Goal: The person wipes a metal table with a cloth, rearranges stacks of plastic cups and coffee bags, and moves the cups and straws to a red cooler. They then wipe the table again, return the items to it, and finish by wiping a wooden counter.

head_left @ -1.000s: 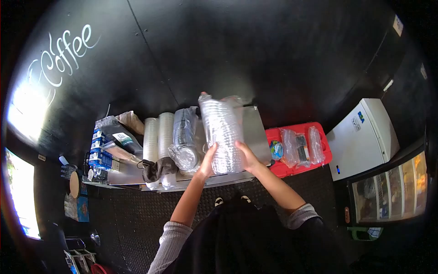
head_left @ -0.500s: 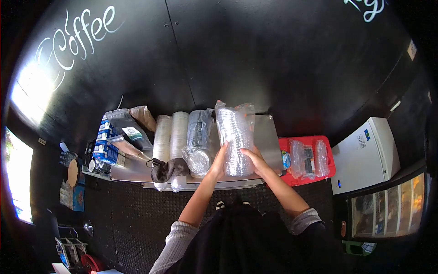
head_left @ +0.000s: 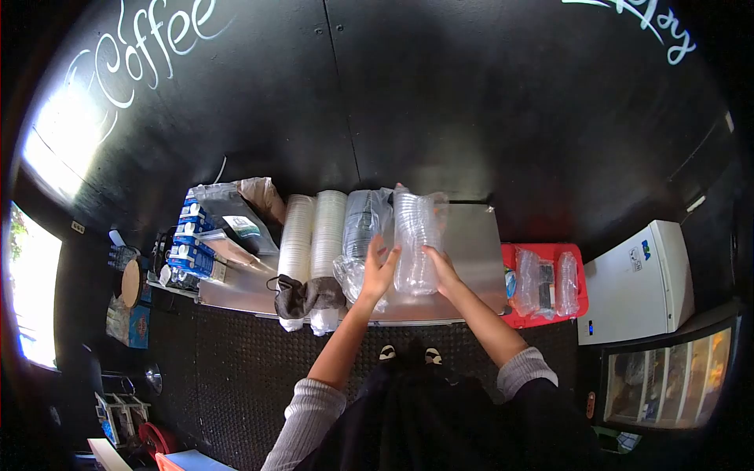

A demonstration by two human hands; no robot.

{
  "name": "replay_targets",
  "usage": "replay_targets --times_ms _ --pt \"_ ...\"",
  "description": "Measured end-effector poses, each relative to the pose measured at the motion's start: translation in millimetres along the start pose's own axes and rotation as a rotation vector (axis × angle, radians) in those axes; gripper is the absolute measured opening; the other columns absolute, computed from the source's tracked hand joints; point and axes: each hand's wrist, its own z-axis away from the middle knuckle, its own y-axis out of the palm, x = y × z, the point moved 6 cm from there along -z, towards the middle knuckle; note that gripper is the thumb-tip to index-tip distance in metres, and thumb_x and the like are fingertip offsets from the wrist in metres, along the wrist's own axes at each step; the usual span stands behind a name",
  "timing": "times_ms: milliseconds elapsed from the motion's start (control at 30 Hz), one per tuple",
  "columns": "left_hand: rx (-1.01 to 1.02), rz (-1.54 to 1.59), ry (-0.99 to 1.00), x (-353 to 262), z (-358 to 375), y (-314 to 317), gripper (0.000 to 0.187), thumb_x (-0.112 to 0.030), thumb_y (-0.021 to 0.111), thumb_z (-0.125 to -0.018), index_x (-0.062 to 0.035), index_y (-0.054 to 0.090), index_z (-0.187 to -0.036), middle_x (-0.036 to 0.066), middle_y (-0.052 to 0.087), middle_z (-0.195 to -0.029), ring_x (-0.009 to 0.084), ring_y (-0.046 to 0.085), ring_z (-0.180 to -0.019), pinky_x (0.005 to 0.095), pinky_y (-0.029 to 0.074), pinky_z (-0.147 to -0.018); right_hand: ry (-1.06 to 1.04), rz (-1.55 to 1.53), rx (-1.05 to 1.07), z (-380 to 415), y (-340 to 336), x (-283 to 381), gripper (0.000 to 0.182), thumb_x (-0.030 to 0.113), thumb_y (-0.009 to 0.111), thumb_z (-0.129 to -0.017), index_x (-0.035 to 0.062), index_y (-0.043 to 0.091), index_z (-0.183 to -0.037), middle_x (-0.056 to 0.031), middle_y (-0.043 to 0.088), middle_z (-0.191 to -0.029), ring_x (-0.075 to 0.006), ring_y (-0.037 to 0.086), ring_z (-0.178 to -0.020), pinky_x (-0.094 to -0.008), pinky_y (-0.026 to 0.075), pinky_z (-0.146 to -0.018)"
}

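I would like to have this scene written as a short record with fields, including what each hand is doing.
left hand: open, beside the clear wrapped stack, fingers spread
right hand: touching the right side of that stack
metal tabletop: two pale stacks, dark wrapped stack
in front of pale stacks: dark cloth-like item
right of tabletop: red case, then white appliance

Clear plastic stack (head_left: pixel 416 247), nested, bagged, lying on metal counter (head_left: pixel 473 263).
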Motion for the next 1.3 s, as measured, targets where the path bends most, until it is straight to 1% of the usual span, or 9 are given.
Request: replay_targets --times_ms 200,333,467,633,733,1033,1167,1233,1300 --pt "-0.134 -0.870 0.318 -12 10 -53 0.063 -0.025 0.056 -0.084 0.0022 0.030 -0.133 0.026 0.033 -0.134 0.0399 0.030 -0.126 0.0490 0.025 -0.103 -0.188 0.414 -0.134 -59 17 0 0.074 0.036 0.074 -0.068 -0.0009 0.040 -0.122 -0.0139 0.055 -0.111 -0.0251 0.056 -0.099 -0.0358 0.048 -0.081" --pt "0.112 -0.848 0.183 27 5 -54 0.073 -0.029 0.055 -0.086 0.0111 0.019 -0.135 0.032 0.016 -0.141 0.0417 0.014 -0.134 0.0463 0.016 -0.108 -0.126 0.782 -0.045 -47 41 28 0.083 0.045 0.069 -0.071 -0.0054 0.033 -0.126 -0.0200 0.052 -0.116 -0.0261 0.055 -0.103 -0.0366 0.044 -0.088" --pt "0.090 -0.906 0.305 27 8 -49 0.074 -0.030 0.054 -0.086 0.0103 0.018 -0.136 0.032 0.013 -0.142 0.0415 0.012 -0.134 0.0462 0.017 -0.108 -0.213 0.675 0.010 -72 32 14 0.091 0.049 0.068 -0.071 -0.0068 0.028 -0.130 -0.0226 0.044 -0.126 -0.0300 0.051 -0.110 -0.0361 0.039 -0.094" --pt "0.064 -0.963 0.252 10 14 -50 0.072 -0.032 0.053 -0.085 0.0076 0.021 -0.136 0.028 0.017 -0.143 0.0397 0.014 -0.135 0.0523 0.017 -0.106 -0.495 0.937 -0.197 -68 28 25 0.097 0.051 0.062 -0.077 -0.0055 0.013 -0.138 -0.0244 0.019 -0.143 -0.0349 0.022 -0.132 -0.0412 0.021 -0.107" --pt "0.056 -1.036 0.259 10 14 -45 0.071 -0.035 0.053 -0.085 0.0056 0.024 -0.136 0.025 0.017 -0.144 0.0383 0.013 -0.135 0.0570 0.016 -0.105 -0.607 1.058 -0.085 -66 39 19 0.097 0.050 0.060 -0.079 -0.0052 0.007 -0.139 -0.0266 0.009 -0.144 -0.0379 0.012 -0.135 -0.0439 0.016 -0.109" --pt "0.110 -1.123 0.261 -9 20 -34 0.068 -0.038 0.052 -0.086 0.0006 0.027 -0.137 0.022 0.014 -0.146 0.0386 0.007 -0.136 0.0587 0.011 -0.105 -0.500 1.070 -0.162 -41 39 25 0.095 0.055 0.055 -0.080 -0.0028 0.010 -0.140 -0.0283 0.010 -0.144 -0.0397 0.011 -0.135 -0.0423 0.016 -0.109" --pt "0.176 -0.962 0.382 -43 35 3 0.059 -0.029 0.055 -0.086 -0.0053 0.033 -0.135 0.020 0.016 -0.146 0.0398 0.008 -0.136 0.0593 0.012 -0.105 -0.844 1.095 -0.143 7 35 27 0.069 0.038 0.066 -0.078 0.0007 0.040 -0.129 -0.0298 0.019 -0.141 -0.0418 0.024 -0.130 -0.0423 0.025 -0.106" --pt "0.208 -0.909 0.505 -71 51 30 0.048 -0.021 0.057 -0.085 -0.0050 0.042 -0.128 0.021 0.028 -0.140 0.0397 0.022 -0.132 0.0536 0.023 -0.104 -0.911 0.984 -0.134 57 33 37 0.031 0.012 0.064 -0.078 0.0021 0.055 -0.106 -0.0230 0.032 -0.137 -0.0380 0.030 -0.128 -0.0398 0.028 -0.104" --pt "0.364 -0.495 0.501 -73 62 54 0.040 -0.014 0.058 -0.082 -0.0032 0.051 -0.119 0.020 0.040 -0.132 0.0391 0.040 -0.121 0.0459 0.039 -0.094 -1.027 0.955 -0.154 97 10 39 0.012 0.006 0.060 -0.079 0.0004 0.057 -0.090 -0.0192 0.053 -0.113 -0.0331 0.051 -0.108 -0.0369 0.041 -0.089"
